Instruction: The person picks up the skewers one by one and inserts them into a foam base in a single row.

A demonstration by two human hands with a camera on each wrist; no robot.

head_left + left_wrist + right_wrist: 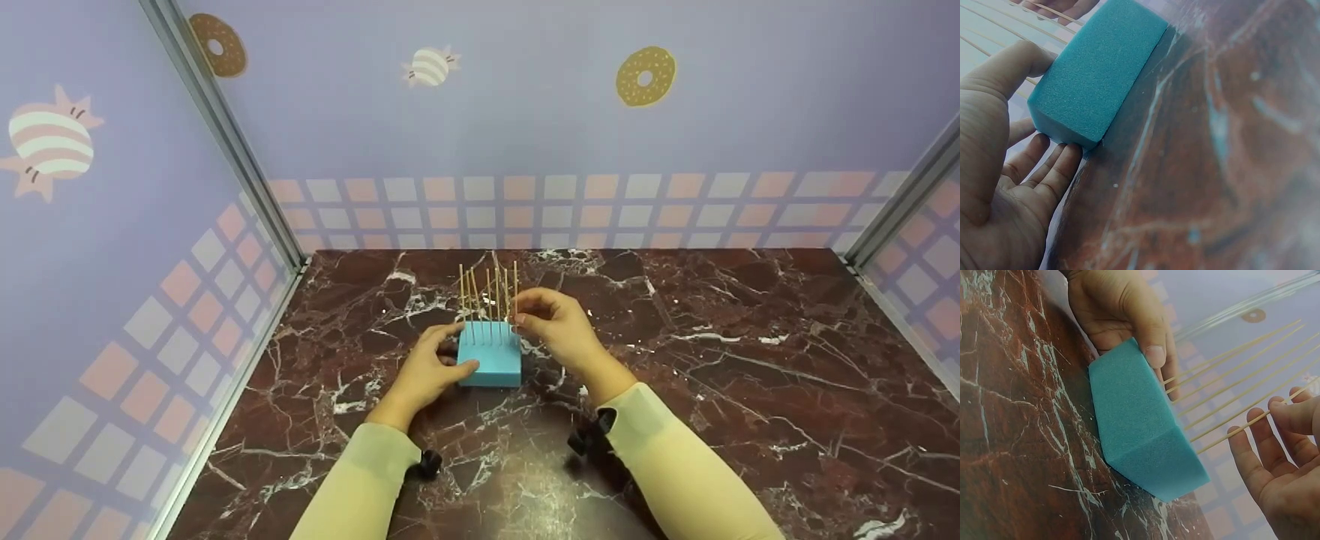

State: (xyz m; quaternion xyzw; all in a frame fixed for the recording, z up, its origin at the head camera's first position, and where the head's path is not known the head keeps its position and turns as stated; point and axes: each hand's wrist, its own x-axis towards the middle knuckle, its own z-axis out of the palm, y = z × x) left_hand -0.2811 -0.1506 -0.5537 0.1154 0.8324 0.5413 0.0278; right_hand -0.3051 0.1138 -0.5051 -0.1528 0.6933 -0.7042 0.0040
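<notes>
A light blue foam block [489, 360] rests on the marbled table, with several thin wooden skewers [1230, 353] standing upright in its top. My left hand [426, 369] grips the block's left end. Its thumb [1013, 66] lies over the top edge while the other fingers touch the end face. At the opposite end, my right hand [561, 330] pinches the rightmost skewer [1216, 443] between thumb and fingertips, a little above the foam. The foot of that skewer meets the block's top near its edge.
Dark red marbled table [712, 390] spreads around the block, with small pale specks scattered on it. A patterned lilac wall [525, 135] rises behind, and another panel [112, 247] borders the left. Dark wrist devices [429, 463] sit under both sleeves.
</notes>
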